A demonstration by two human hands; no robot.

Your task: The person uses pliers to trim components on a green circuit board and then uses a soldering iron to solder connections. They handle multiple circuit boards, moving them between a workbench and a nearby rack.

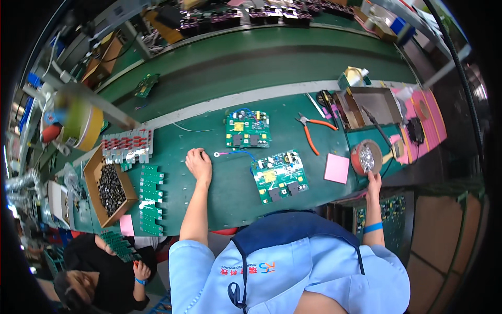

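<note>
A green circuit board [280, 176] lies on the green surface [209, 199]. Left of the board, the left hand [199, 163] rests curled on the surface beside a pink-and-blue wire [235, 153], holding nothing. Right of the board, past a pink pad [337, 168], the right hand [373, 180] touches a round red dish [365, 157]; its grip cannot be made out.

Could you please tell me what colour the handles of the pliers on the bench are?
Orange; the pliers show best in the head view, right of the upper circuit board.
</note>
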